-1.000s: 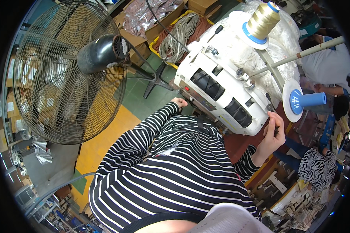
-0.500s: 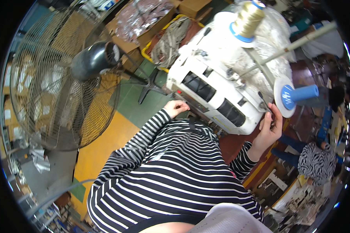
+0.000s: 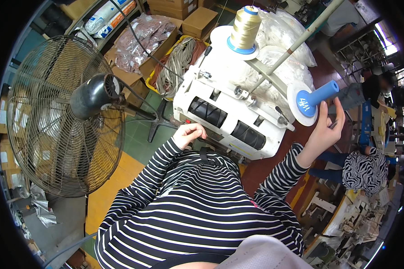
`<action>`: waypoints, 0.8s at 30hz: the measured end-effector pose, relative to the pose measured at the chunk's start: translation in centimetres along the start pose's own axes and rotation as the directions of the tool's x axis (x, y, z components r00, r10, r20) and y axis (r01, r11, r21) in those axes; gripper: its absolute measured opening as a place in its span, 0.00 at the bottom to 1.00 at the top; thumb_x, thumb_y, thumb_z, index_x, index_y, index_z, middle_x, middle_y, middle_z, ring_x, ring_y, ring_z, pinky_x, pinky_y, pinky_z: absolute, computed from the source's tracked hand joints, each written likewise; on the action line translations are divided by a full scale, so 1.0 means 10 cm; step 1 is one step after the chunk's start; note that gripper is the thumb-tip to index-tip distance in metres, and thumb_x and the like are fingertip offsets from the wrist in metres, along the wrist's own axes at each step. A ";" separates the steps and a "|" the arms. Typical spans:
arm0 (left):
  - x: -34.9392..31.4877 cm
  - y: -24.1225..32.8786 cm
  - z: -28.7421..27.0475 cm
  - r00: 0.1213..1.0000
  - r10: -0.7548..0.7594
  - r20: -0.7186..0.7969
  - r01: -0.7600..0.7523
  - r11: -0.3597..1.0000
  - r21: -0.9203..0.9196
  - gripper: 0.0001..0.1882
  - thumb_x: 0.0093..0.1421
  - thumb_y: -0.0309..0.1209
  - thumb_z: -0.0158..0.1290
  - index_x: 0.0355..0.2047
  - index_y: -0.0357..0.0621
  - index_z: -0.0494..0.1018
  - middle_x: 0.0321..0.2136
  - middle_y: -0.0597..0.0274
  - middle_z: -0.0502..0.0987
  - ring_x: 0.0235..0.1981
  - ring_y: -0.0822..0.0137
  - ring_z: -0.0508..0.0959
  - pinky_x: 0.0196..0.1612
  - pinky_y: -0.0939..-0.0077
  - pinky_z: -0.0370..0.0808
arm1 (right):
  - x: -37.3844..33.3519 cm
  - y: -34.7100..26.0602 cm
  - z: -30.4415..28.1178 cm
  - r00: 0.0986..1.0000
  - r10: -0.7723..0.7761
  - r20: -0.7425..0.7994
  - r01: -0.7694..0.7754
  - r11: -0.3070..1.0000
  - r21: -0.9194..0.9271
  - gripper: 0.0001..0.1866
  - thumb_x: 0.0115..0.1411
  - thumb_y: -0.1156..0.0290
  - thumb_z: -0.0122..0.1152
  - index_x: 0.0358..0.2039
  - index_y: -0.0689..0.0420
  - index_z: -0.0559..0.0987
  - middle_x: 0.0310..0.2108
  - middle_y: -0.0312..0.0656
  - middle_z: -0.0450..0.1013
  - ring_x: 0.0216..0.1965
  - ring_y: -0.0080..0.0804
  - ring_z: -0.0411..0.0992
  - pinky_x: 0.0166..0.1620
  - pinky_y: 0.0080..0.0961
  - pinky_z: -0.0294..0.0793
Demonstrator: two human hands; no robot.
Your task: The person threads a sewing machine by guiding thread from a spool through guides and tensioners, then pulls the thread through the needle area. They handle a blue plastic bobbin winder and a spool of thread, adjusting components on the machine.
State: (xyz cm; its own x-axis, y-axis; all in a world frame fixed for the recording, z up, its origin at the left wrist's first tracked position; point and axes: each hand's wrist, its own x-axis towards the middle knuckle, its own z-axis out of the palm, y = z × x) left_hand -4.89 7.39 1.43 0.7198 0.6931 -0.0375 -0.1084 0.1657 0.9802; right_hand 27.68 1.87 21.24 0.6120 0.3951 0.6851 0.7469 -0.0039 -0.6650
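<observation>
In front of me stands a white two-roller winding machine [image 3: 220, 96] with black grooved rollers. My left hand [image 3: 191, 134] is beside its near left corner, fingers curled together; what they hold, if anything, cannot be seen. Past the machine's right end, my right hand [image 3: 323, 134] is raised with bent fingers, fingertips just under a blue spool [image 3: 321, 93] on a white disc. A small dark piece [image 3: 333, 124] shows between those fingers, too small to name. Cream thread fills a large cone [image 3: 245, 30] standing on another disc of the same holder.
A big black fan [image 3: 67, 116] stands close on my left. Behind the machine are white plastic bags [image 3: 283, 49], a yellow crate of cord [image 3: 179, 67] and a carton of packed pieces [image 3: 143, 42]. At the right, another person [image 3: 365, 170] in a zebra-print top is beside a cluttered bench.
My right hand has left the black lever at the machine's right end and risen to the blue spool. The view has shifted; the left hand stays curled by the machine's front.
</observation>
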 end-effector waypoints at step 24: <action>-0.06 0.95 -0.27 0.981 -0.123 -0.150 0.103 0.985 -0.135 0.13 0.66 0.39 0.49 0.34 0.44 0.77 0.18 0.79 0.64 0.19 0.85 0.58 0.23 0.88 0.53 | -1.38 -0.63 0.80 -0.207 -0.221 0.953 -0.720 0.694 0.005 0.60 0.47 0.72 0.72 0.69 0.58 0.37 0.32 0.42 0.78 0.25 0.20 0.71 0.30 0.18 0.71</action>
State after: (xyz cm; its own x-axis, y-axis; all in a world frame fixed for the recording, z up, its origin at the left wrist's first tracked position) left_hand -8.25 10.43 10.21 0.6166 0.7649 -0.1866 -0.1255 0.3295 0.9358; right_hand 12.41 3.76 13.59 -0.5393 0.7947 -0.2785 0.0766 -0.2830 -0.9561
